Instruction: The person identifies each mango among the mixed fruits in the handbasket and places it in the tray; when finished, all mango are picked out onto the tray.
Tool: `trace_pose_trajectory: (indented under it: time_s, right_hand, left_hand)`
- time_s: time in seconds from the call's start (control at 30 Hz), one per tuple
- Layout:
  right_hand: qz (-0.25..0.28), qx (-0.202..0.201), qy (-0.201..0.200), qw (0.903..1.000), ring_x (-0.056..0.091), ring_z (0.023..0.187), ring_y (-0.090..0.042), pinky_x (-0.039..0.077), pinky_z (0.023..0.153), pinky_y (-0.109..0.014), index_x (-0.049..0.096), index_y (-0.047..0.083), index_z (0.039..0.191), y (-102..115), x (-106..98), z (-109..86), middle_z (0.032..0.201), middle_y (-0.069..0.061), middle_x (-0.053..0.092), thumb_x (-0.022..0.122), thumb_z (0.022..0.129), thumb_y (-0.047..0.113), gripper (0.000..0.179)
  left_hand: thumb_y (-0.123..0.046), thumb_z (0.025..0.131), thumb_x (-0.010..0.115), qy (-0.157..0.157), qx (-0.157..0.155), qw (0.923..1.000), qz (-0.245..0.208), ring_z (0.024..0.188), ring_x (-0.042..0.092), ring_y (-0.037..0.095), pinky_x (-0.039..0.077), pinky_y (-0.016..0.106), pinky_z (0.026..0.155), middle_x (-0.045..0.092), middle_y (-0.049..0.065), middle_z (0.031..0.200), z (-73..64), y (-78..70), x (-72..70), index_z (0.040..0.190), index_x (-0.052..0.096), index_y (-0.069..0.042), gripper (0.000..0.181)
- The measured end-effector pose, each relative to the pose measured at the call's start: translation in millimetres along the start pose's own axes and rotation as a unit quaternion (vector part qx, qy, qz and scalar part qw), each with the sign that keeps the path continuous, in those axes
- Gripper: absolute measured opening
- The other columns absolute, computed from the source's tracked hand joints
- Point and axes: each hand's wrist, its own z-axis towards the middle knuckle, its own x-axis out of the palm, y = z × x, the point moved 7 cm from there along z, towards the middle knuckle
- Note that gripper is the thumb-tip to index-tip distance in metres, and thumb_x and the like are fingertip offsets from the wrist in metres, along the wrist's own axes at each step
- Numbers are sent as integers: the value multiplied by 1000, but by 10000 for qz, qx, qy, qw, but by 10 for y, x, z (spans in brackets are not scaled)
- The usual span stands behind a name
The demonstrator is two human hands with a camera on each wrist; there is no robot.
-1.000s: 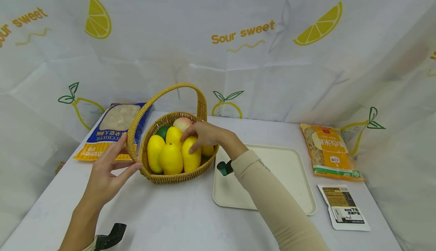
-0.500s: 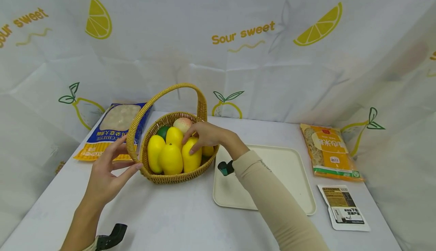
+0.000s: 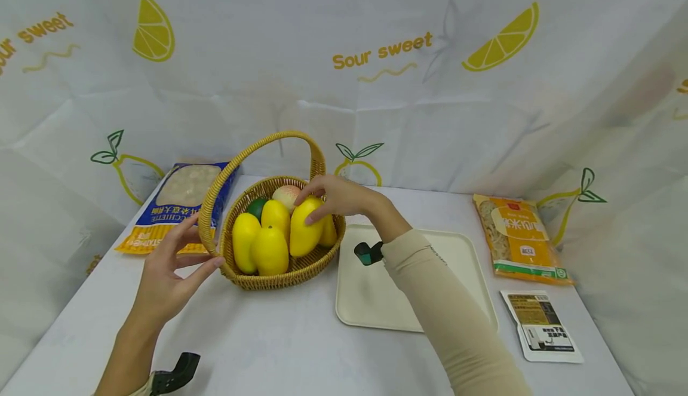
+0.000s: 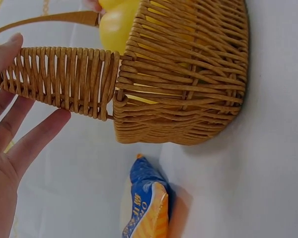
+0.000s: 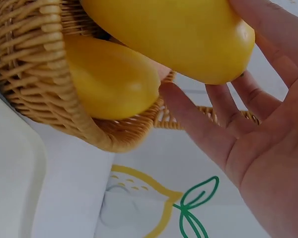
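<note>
My left hand (image 3: 168, 273) holds the base of the handle (image 4: 64, 79) of a woven wicker basket (image 3: 285, 281), with the thumb on one side and fingers on the other. Over the basket's right side, my right hand (image 3: 346, 198) pinches the upper end of a yellow mango (image 5: 184, 34), which stands tilted above its neighbours. Another yellow mango (image 5: 111, 77) lies beneath it at the basket's right rim. Several more mangoes fill the left part, including a front mango (image 3: 270, 251). Behind them lie a pinkish peach (image 3: 285, 196) and a dark green fruit (image 3: 257, 207), partly hidden.
A cream tray (image 3: 371, 312) lies right of the basket, under my right forearm. A blue and orange pasta bag (image 3: 183, 196) lies behind my left hand. At the right are an orange noodle packet (image 3: 521, 241) and a small white pouch (image 3: 543, 327). A printed curtain hangs behind.
My right hand has lifted the mango slightly up and to the right, exposing the basket's inside below it. The left hand and basket have stayed nearly still.
</note>
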Motion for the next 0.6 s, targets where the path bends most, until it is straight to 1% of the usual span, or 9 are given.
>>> trace_pose_trajectory:
  time_s: [0.07,0.2,0.33,0.4,0.47,0.53,0.6]
  right_hand:
    - [-3,-100,-111,9999,54,127,-19,46,116,-40,73,23,122,6,-67,-39,135,3,63,83,86,26,38]
    - [84,-251,-335,9991,56,128,-18,45,118,-40,73,22,124,17,-207,-130,133,4,65,82,87,27,38]
    - [333,-277,-465,9980,55,133,-19,45,119,-43,72,20,126,-5,-339,-230,136,4,65,81,89,24,38]
    - [534,-223,-500,9971,57,133,-22,50,116,-44,72,19,127,-31,-406,-294,138,3,64,80,89,22,39]
    - [751,-179,-527,9956,58,133,-25,53,112,-44,70,16,129,-57,-478,-367,139,0,63,79,90,19,40]
    - [865,-125,-611,9943,60,131,-27,56,108,-43,70,14,129,-86,-562,-451,140,-1,63,79,90,18,41]
    - [957,-101,-679,9930,62,129,-30,59,103,-42,69,12,130,-117,-641,-538,141,-4,63,79,89,17,41]
  left_hand:
    - [22,66,82,-5,5,10000,-6,109,57,-15,55,4,80,54,-33,123,1,0,0,151,45,-3,96]
    - [23,66,82,-13,13,10000,-26,109,58,-15,56,4,79,56,-27,122,5,3,0,151,45,-2,96]
    - [23,66,82,-9,4,10000,-13,109,58,-16,55,4,79,58,-22,120,9,3,0,151,45,-3,96]
    - [22,66,82,-2,19,10000,-19,109,57,-16,55,4,79,57,-24,121,9,0,3,151,45,-2,96]
    - [23,66,82,1,34,10000,-29,109,57,-16,55,4,79,56,-28,121,7,-3,4,151,45,-2,96]
    - [23,66,82,7,48,10000,-31,108,57,-16,55,4,79,54,-32,122,5,-4,5,151,45,-1,96]
    - [23,65,81,13,50,10000,-51,108,58,-16,55,4,79,54,-32,122,3,-3,6,150,45,-1,96]
